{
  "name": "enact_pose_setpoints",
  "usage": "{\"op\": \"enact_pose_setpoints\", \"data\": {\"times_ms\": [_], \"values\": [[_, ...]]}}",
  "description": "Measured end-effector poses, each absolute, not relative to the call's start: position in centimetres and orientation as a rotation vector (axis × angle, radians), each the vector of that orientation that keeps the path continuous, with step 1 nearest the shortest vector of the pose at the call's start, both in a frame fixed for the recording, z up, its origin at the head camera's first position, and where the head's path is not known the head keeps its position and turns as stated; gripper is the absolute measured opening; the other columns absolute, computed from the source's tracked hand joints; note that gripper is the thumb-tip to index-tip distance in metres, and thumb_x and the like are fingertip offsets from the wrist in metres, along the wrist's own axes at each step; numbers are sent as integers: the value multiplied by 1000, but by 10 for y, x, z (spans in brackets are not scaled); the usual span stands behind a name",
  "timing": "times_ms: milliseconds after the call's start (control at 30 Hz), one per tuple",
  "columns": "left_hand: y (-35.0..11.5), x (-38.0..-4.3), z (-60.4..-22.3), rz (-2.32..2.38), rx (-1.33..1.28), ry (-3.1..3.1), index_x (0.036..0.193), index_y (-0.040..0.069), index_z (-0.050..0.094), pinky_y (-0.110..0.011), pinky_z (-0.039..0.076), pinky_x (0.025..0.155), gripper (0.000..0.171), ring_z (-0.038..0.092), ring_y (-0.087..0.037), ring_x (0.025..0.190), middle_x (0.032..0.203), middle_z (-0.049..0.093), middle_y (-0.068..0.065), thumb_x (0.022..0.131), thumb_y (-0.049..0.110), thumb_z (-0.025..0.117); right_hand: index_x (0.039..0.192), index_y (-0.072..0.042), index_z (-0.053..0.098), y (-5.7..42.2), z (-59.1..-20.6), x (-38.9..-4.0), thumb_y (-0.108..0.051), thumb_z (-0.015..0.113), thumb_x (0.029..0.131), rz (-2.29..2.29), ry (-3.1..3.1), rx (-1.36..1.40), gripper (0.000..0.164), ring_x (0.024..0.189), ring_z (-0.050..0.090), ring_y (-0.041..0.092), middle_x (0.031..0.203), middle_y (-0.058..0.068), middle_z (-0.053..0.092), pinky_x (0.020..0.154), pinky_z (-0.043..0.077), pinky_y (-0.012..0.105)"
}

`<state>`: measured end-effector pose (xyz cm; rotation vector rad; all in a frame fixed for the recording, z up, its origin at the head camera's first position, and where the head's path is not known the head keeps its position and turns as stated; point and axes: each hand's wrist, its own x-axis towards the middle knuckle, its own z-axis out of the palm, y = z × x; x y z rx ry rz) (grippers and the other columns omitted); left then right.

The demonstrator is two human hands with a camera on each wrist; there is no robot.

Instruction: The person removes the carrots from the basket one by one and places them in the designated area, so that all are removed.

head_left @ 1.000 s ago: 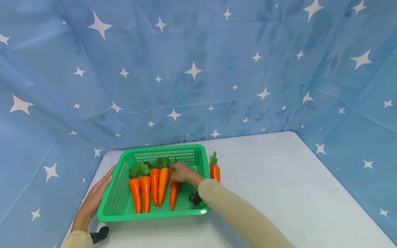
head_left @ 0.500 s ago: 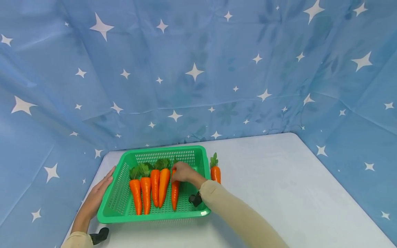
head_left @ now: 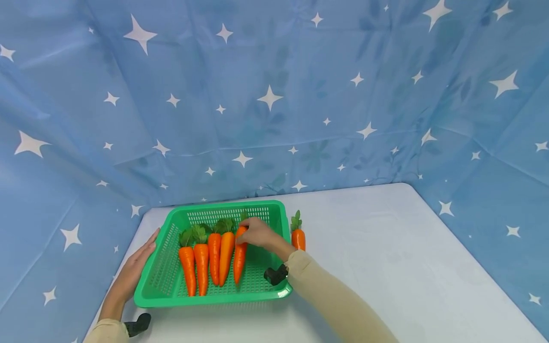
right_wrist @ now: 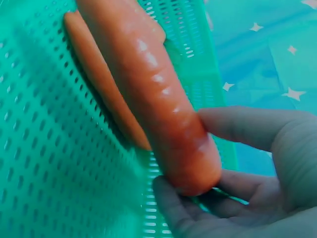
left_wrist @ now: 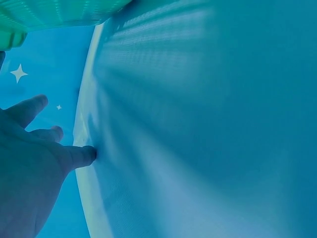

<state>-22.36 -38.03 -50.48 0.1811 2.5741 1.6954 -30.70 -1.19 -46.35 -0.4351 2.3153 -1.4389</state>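
Observation:
A green plastic basket (head_left: 214, 301) holds several orange carrots (head_left: 188, 267) side by side, leafy tops toward the back. My right hand (head_left: 260, 234) reaches inside and pinches the rightmost carrot (head_left: 240, 261) near its leafy end, its tip pointing to the front. In the right wrist view, thumb and fingers of the hand (right_wrist: 297, 153) close round the thick end of that carrot (right_wrist: 153, 94); another carrot (right_wrist: 106, 82) lies beyond it. Along the basket's left side, my left hand (head_left: 130, 274) rests with straight fingers. The left wrist view shows this hand (left_wrist: 29, 173) with fingers spread.
One more carrot (head_left: 298, 239) lies on the white table (head_left: 386, 257), just outside the basket's right wall and partly hidden by my sleeve. Blue star-patterned cloth (head_left: 266, 124) hangs behind the table and at both sides.
My right hand has shifted slightly right and toward the back, bringing the carrot with it; the carrot's tip has risen a little in view. My left hand has stayed at the basket's side.

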Motion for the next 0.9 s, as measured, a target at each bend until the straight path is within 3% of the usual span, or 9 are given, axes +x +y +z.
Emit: {"op": "enact_pose_setpoints", "data": {"times_ms": [233,367,467,767,900], "values": [[-380,-224,-504,1701,183,2570,174,25,15,-3,27,98,59,14,15,144,179,4,-1,120,42,31,151,5,58,-10,-451,-305,-5,79,93,-1509,2252,-431,63,105,66,25,132,15,67,97,56,52],[-380,-224,-502,1693,168,2568,174,27,15,-4,27,98,59,8,-1,155,179,4,-3,119,43,31,152,4,57,-10,-439,-299,-5,78,93,-1542,2217,-448,63,102,65,24,129,13,68,98,55,56],[-381,-225,-500,1692,144,2562,174,29,14,-4,27,98,60,5,-11,159,179,4,-2,119,45,31,151,3,58,-7,-430,-296,-6,78,92,-1551,2214,-462,63,101,65,24,129,12,68,96,56,53],[-380,-225,-503,1713,162,2558,174,27,14,-3,28,98,60,14,14,145,179,5,4,119,44,31,151,-1,60,15,-418,-296,-11,78,93,-1589,2179,-510,61,106,64,26,131,12,66,100,53,56],[-380,-225,-504,1716,179,2557,174,25,14,-3,29,98,59,16,17,142,179,6,5,120,43,30,152,0,58,25,-417,-297,-11,77,94,-1607,2170,-528,62,108,63,26,131,12,65,95,56,47]]}}
